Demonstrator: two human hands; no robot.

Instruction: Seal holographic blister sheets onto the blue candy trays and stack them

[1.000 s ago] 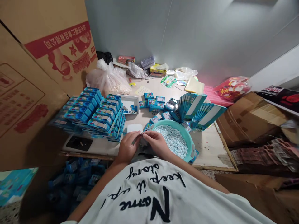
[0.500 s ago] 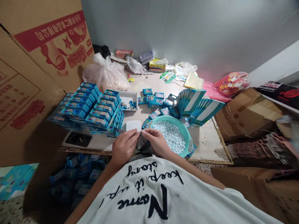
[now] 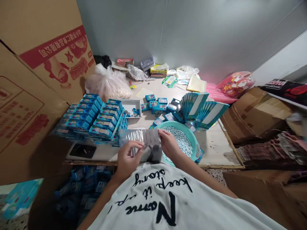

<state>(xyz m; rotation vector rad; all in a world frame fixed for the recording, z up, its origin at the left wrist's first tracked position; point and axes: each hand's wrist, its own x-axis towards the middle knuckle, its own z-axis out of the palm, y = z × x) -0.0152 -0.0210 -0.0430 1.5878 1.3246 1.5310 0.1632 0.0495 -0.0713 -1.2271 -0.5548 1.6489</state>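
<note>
Across the front of the table I hold a clear, shiny plastic bag (image 3: 134, 135), stretched out flat with ridges of reflected light. My left hand (image 3: 128, 158) is closed, thumb and fingers pinched on its near edge. My right hand (image 3: 169, 143) pinches the bag's right end, its forearm passing over the near side of a turquoise basin (image 3: 195, 143). Small pale blue and white candies (image 3: 183, 140) fill the basin. Left of the bag rise stacked blue boxes (image 3: 103, 127) with round marks on top. Beyond the bag lie several loose small blue boxes (image 3: 153, 104).
Behind the bag is a white tray (image 3: 137, 103) with small round pieces. Fanned blue cartons (image 3: 194, 103) stand at the right. A dark flat phone-like object (image 3: 82, 150) lies front left. A knotted plastic bag (image 3: 107, 83) sits at the back. Large cardboard boxes (image 3: 254, 118) flank the table.
The plastic bag, earlier mostly hidden between my close-set hands, is now spread out flat. My right hand has moved right, away from my left. The view has shifted slightly.
</note>
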